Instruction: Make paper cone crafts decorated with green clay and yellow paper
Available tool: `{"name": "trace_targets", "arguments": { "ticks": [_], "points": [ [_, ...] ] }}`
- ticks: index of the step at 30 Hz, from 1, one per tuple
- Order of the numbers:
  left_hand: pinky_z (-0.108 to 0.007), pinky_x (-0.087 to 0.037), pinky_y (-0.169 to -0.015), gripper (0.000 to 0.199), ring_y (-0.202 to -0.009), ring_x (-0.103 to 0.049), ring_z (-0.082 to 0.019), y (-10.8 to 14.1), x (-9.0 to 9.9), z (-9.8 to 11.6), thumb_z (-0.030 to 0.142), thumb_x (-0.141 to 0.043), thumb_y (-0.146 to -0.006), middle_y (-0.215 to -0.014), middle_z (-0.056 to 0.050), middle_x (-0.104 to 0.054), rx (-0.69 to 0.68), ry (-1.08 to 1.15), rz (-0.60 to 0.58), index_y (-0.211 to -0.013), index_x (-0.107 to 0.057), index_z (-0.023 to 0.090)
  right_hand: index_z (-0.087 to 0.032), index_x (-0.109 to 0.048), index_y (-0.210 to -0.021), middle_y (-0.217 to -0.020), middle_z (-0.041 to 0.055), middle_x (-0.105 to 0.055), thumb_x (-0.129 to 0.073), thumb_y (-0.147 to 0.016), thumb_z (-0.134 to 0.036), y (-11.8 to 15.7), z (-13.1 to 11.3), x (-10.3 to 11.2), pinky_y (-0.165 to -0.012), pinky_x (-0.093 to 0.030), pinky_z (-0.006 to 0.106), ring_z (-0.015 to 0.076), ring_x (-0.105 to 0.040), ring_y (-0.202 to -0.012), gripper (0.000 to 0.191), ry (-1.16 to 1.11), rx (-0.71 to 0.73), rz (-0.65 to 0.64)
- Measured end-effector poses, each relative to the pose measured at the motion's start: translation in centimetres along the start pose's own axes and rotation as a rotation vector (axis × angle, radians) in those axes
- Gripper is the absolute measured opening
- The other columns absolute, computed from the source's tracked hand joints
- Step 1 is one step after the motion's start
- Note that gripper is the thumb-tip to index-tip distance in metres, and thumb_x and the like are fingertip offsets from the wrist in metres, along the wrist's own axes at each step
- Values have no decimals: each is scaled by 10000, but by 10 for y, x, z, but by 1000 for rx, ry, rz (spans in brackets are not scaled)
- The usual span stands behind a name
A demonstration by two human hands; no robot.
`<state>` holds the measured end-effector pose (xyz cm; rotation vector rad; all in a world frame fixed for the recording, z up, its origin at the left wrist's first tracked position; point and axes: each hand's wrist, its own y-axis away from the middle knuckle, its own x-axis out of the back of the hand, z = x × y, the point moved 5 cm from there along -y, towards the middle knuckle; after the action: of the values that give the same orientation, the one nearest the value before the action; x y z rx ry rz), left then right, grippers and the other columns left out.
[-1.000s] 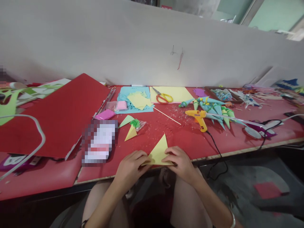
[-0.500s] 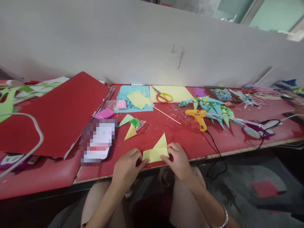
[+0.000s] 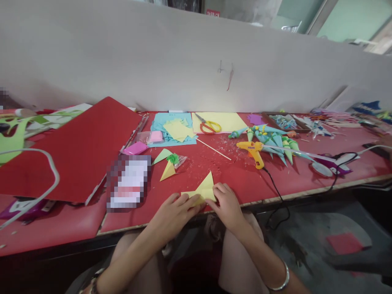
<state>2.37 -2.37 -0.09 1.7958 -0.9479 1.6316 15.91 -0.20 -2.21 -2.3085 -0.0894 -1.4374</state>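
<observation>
So the left hand (image 3: 173, 212) has slid right since half a second ago, fingers now draped over the folded yellow paper sheet (image 3: 208, 182); can't tell if they're actually gripping it. Right hand (image 3: 227, 204) has its right end pinched between thumb and fingers. Paper's at the front edge of the red-topped table (image 3: 196, 161), pointed corner facing away.
</observation>
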Motion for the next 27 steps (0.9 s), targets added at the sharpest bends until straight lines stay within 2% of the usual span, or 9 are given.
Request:
{"name": "trace_targets", "arguments": {
  "ticks": [4, 10, 15, 17, 19, 21, 22, 24, 27],
  "points": [
    [-320, -399, -770, 522, -979, -532, -203, 10, -4, 1, 47, -460, -764, -1262, -12, -526, 43, -58, -13, -1238, -440, 264, -198, -501, -693, -798, 34, -567, -567, -801, -279, 0, -1, 0, -644, -381, 297, 194, -487, -749, 150, 13, 0, -20],
    [-324, -401, -788, 627, -980, -543, -187, 37, -7, -13, -21, -397, -735, -1267, 15, -524, 134, -33, 9, -1255, -415, 328, -199, -511, -698, -798, 41, -567, -541, -815, -266, 0, -3, 1, -645, -391, 302, 201, -485, -750, 138, 34, 3, -3],
    [-332, -392, -820, 577, -986, -549, -184, 53, -7, -22, -9, -361, -768, -1233, 22, -559, 153, -16, 52, -1226, -454, 329, -199, -529, -733, -799, 52, -574, -509, -828, -258, 2, -2, 0, -644, -415, 318, 214, -499, -755, 113, 35, 8, 4],
    [-333, -394, -814, 548, -973, -557, -186, 54, -6, -22, 0, -363, -777, -1229, 21, -564, 146, -19, 51, -1210, -474, 317, -182, -554, -864, -822, 65, -585, -515, -822, -262, 4, 0, 1, -666, -433, 337, 226, -512, -781, 99, 26, -10, 35],
    [-339, -398, -805, 521, -967, -561, -193, 54, -5, -22, 10, -376, -783, -1225, 14, -568, 147, -26, 63, -1202, -485, 301, -155, -514, -1080, -906, 92, -593, -522, -816, -254, 7, -2, 3, -756, -436, 379, 244, -519, -858, 283, 38, -3, 97],
    [-343, -403, -801, 507, -971, -561, -198, 53, -5, -21, 18, -382, -787, -1217, 6, -574, 155, -33, 71, -1201, -489, 290, -183, -441, -1220, -1027, 113, -575, -503, -826, -209, 12, -10, 3, -884, -379, 440, 257, -497, -971, 400, 90, 64, 151],
    [-343, -407, -799, 506, -975, -560, -199, 53, -5, -20, 18, -381, -786, -1213, 4, -577, 159, -36, 69, -1201, -491, 287, -222, -440, -1233, -1085, 113, -558, -485, -834, -179, 15, -16, 2, -932, -334, 467, 261, -475, -1026, 404, 121, 115, 158],
    [-337, -413, -797, 515, -982, -558, -198, 53, -6, -20, 12, -377, -781, -1214, 4, -576, 168, -43, 58, -1200, -494, 288, -295, -485, -1194, -1192, 96, -513, -459, -844, -142, 20, -30, -3, -982, -263, 501, 267, -422, -1116, 383, 158, 223, 134],
    [-335, -418, -807, 521, -994, -552, -201, 54, -9, -19, 10, -395, -766, -1222, 5, -570, 177, -48, 33, -1192, -504, 289, -334, -510, -1166, -1317, 64, -426, -456, -856, -183, 26, -44, -10, -1003, -217, 526, 278, -348, -1198, 349, 138, 309, 62]
  ]
}}
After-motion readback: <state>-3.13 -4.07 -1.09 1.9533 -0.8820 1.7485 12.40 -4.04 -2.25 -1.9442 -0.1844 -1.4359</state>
